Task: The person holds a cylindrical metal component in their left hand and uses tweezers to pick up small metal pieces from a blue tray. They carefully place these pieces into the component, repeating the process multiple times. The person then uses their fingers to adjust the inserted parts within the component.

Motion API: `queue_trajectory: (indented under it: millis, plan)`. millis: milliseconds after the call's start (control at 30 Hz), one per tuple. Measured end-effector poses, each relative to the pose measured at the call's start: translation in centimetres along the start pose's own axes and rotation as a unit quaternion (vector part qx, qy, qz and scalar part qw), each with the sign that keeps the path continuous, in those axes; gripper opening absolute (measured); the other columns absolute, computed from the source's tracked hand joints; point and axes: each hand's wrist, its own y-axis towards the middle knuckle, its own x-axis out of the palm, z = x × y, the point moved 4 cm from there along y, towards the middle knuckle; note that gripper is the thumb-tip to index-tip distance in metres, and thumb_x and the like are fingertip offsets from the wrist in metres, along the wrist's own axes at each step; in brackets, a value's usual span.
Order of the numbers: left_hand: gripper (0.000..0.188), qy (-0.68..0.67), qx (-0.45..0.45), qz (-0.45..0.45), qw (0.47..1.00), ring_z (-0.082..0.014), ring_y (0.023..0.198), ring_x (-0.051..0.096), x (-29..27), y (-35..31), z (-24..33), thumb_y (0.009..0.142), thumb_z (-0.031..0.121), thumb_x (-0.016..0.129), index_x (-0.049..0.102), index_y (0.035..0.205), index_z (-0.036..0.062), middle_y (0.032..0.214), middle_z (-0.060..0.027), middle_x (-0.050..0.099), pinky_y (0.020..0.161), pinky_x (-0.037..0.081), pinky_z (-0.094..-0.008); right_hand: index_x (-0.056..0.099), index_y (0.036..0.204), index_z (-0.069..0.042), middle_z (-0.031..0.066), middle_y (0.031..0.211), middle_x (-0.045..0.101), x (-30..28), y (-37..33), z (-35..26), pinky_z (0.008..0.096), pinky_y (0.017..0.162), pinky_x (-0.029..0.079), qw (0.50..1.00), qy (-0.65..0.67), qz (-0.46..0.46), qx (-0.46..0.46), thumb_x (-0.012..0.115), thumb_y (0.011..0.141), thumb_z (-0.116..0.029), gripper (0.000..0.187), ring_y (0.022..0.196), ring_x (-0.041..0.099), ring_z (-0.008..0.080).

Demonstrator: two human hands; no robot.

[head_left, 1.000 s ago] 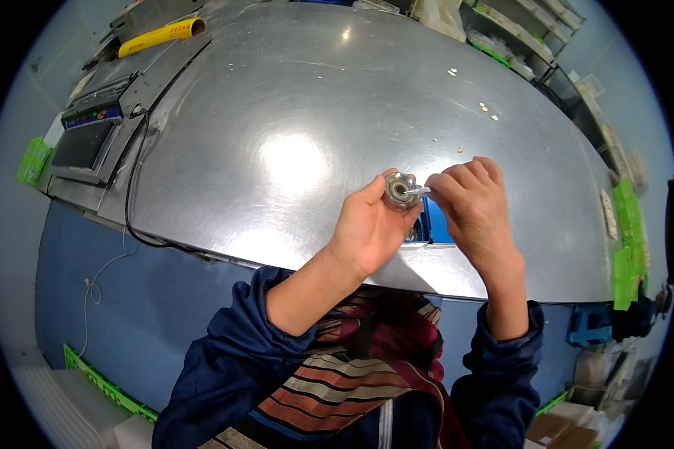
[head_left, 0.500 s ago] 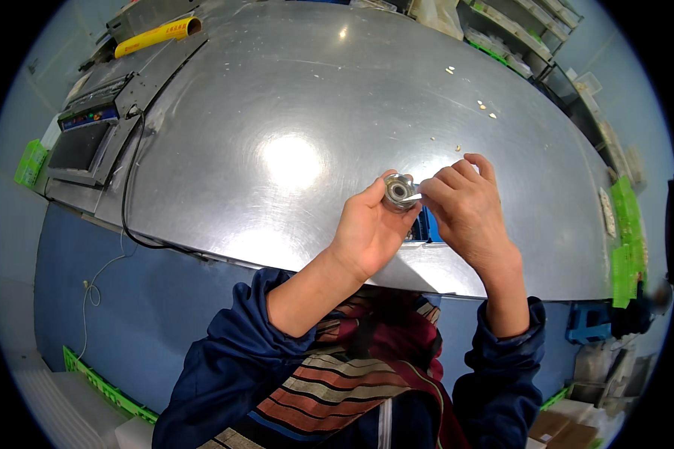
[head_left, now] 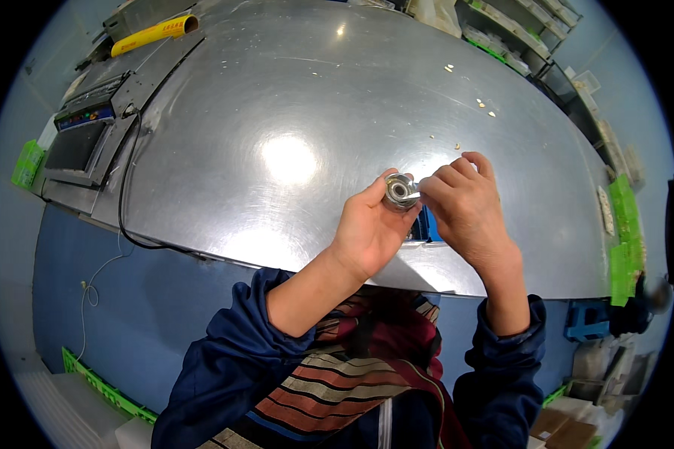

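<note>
My left hand (head_left: 368, 233) grips a round, shiny metal part with a hole in its middle (head_left: 399, 190), held between thumb and fingers with its face turned up. From the other side, my right hand (head_left: 468, 211) pinches a thin, pale, pointed piece (head_left: 413, 196); its tip reaches the right side of the ring. Whether this is a blade or a small tool, I cannot tell, because the fingers cover the rest. Below and between both hands, a blue container (head_left: 432, 224) shows in part on the metal table (head_left: 217, 157); its contents are mostly hidden.
On the left stands a machine with a dark flat plate (head_left: 77, 150), its black cable (head_left: 125, 196) running along the table edge. Behind it lies a yellow tube (head_left: 153, 35). Small pale scraps (head_left: 481, 103) dot the far right. Green baskets (head_left: 626, 239) line the right edge.
Both hands hold almost the same place. The pale pointed piece has shifted slightly against the ring, and the surroundings have slid a little left in view.
</note>
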Motion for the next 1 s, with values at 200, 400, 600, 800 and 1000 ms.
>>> queue_trajectory:
  millis: [200,400,600,800,1000]
  plan:
    - [0.018,0.003,0.001,0.003,1.000,-0.0138,0.093,0.057,-0.17,0.01,0.14,0.102,0.024,0.041,0.050,0.108,0.0101,0.102,-0.0027,0.058,0.086,0.049,-0.0309,0.067,0.090,-0.008,0.0044,0.072,0.059,0.04,0.10,-0.30,0.0407,0.091,0.040,1.000,0.006,-0.008,0.000,0.070,0.072,-0.006,0.019,0.076,0.056,0.0219]
    - [0.018,0.003,0.001,0.009,1.000,-0.0136,0.095,0.056,0.00,-0.08,0.26,0.102,0.024,0.041,0.050,0.109,0.0104,0.103,-0.0026,0.058,0.087,0.048,-0.0310,0.066,0.088,-0.009,0.0046,0.072,0.058,-0.01,-0.10,-0.29,0.0412,0.092,0.041,1.000,0.008,-0.004,0.010,0.069,0.072,-0.006,0.016,0.076,0.057,0.0225]
    - [0.018,0.006,0.004,0.002,1.000,-0.0136,0.096,0.056,-0.37,0.20,0.44,0.102,0.024,0.041,0.050,0.109,0.0106,0.103,-0.0018,0.058,0.088,0.047,-0.0313,0.064,0.082,-0.008,0.0048,0.071,0.057,0.46,-0.03,-0.31,0.0411,0.092,0.041,1.000,-0.004,0.012,0.011,0.069,0.070,-0.005,0.014,0.077,0.057,0.0227]
    - [0.020,0.011,0.007,-0.005,1.000,-0.0126,0.094,0.055,-0.55,0.20,0.47,0.103,0.025,0.038,0.051,0.109,0.0107,0.102,-0.0010,0.057,0.089,0.046,-0.0301,0.063,0.079,-0.007,0.0052,0.070,0.057,0.82,0.16,-0.52,0.0408,0.091,0.041,1.000,-0.007,0.004,0.013,0.068,0.069,-0.004,0.011,0.076,0.057,0.0232]
    - [0.020,0.011,0.009,0.001,1.000,-0.0123,0.093,0.055,-0.37,0.03,0.51,0.103,0.024,0.037,0.051,0.109,0.0109,0.102,-0.0009,0.057,0.088,0.046,-0.0302,0.063,0.079,-0.007,0.0050,0.070,0.057,0.87,0.04,-0.59,0.0408,0.089,0.042,1.000,-0.002,0.001,0.012,0.068,0.070,-0.004,0.011,0.076,0.057,0.0235]
